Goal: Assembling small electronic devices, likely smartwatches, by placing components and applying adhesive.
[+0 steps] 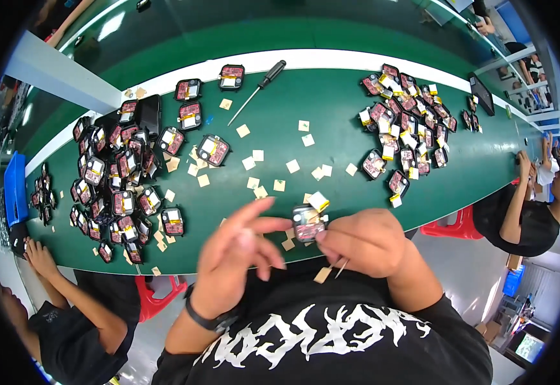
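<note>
My right hand (373, 244) pinches a small black plastic case with a red circuit board (307, 224) above the table's near edge. A silver pouch battery with yellow tape (318, 201) sticks out from the top of that case. Below the same hand show a thin stick-like tool (341, 268) and a small tan paper square (322, 274); how they are held is hidden. My left hand (238, 256) is open with its fingers spread, beside the case. One fingertip reaches the case's left edge; whether it touches, I cannot tell.
On the green table (331, 96) lie a heap of similar cases (126, 167) at left and another, with batteries showing, (408, 122) at right. Tan squares (293, 166) are scattered between. A screwdriver (257, 90) lies at the back. Other people sit at both sides.
</note>
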The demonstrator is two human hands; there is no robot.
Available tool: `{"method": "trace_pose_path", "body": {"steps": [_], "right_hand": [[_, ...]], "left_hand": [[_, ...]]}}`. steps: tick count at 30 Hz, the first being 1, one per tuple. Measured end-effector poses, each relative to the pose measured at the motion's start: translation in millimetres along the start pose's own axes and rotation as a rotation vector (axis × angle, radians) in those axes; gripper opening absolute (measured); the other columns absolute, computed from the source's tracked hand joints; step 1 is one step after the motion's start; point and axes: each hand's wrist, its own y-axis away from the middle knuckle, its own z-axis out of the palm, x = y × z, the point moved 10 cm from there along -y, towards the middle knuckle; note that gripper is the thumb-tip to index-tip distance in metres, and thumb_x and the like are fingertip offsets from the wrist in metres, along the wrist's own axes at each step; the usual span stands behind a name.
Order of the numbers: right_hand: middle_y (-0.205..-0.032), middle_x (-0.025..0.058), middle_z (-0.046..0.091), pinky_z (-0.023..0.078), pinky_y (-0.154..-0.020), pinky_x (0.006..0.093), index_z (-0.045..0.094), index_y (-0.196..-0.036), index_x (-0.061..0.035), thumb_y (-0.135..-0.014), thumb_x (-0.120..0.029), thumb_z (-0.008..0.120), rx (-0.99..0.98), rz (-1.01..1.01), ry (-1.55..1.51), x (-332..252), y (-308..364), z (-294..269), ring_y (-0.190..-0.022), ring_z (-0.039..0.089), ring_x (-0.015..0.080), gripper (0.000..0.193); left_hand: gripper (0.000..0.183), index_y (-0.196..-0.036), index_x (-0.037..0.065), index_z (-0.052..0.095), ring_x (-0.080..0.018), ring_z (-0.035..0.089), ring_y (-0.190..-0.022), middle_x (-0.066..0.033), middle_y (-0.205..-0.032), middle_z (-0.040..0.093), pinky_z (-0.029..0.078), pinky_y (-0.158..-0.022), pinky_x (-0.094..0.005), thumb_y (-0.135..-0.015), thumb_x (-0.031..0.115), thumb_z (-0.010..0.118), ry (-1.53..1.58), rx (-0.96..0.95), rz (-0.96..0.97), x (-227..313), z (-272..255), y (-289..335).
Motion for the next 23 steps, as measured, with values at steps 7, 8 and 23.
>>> {"method": "trace_pose_path", "body": {"steps": [7,8,23], "right_hand": [[-0.102,0.0076,0.068,0.057,-0.062,0.0336,0.072,-0.105,-0.0071,-0.071,-0.012,0.082,-0.079,0.155,-0.017,12,14,10,-0.075,0.069,0.0228,0.035],[-0.104,0.0069,0.068,0.056,-0.064,0.0344,0.072,-0.105,-0.0096,-0.073,-0.014,0.085,-0.054,0.312,-0.060,25,19,7,-0.078,0.069,0.0238,0.035],[-0.070,0.0043,0.056,0.048,-0.052,0.0384,0.068,-0.086,-0.0102,-0.087,-0.037,0.081,-0.085,0.633,0.175,39,27,-4,-0.058,0.059,0.0276,0.029]], "left_hand": [[0.035,-0.136,-0.004,0.051,-0.0127,0.065,-0.080,-0.0127,-0.110,0.068,0.049,-0.059,-0.0216,-0.102,0.001,0.055,0.117,-0.049,-0.095,-26,28,-27],[0.037,-0.137,-0.003,0.051,-0.0111,0.065,-0.084,-0.0105,-0.112,0.066,0.051,-0.065,-0.0225,-0.101,-0.003,0.058,0.059,-0.041,-0.044,-23,28,-28],[0.044,-0.134,0.004,0.065,-0.0205,0.054,-0.068,-0.0078,-0.089,0.061,0.045,-0.062,-0.0314,-0.091,-0.004,0.067,-0.970,0.090,0.626,19,58,-17]]}}
